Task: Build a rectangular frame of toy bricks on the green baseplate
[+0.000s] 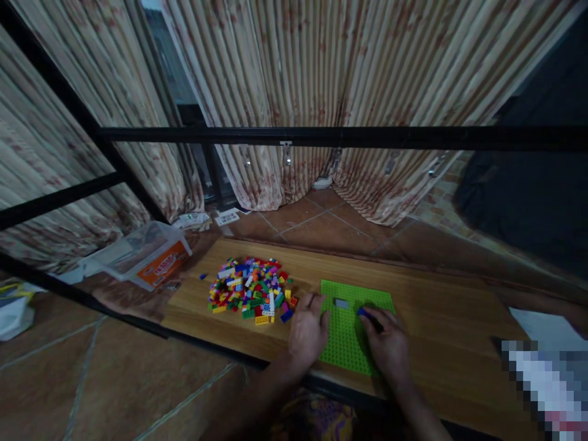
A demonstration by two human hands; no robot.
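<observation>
Blue brick (pixel 362 312): at the fingertips of the right hand (pixel 389 344), poking out on their left side, over the green plate (pixel 342 343); from where I stand I cannot tell whether it touches the studs.
Right hand's grip: thumb and forefinger pinch the brick, with the other fingers curled in close behind.
Grey brick (pixel 341 303): on the far half of the plate, between the two hands, just left of the blue brick and apart from all the fingers.
Left hand (pixel 307 329): at the plate's left edge, fingers loosely bent, thumb standing apart from them; I cannot tell whether it rests on the plate.
Pile (pixel 250 285): a heap of many-coloured bricks left of the left hand, its closest pieces just beside that hand.
Table (pixel 441 331): long, wooden, bearing the plate and the pile.
Box (pixel 172 236): clear plastic with an orange label, on the floor past the table's left end.
Curtains (pixel 294 73): striped, hanging behind a black bar (pixel 321 136).
</observation>
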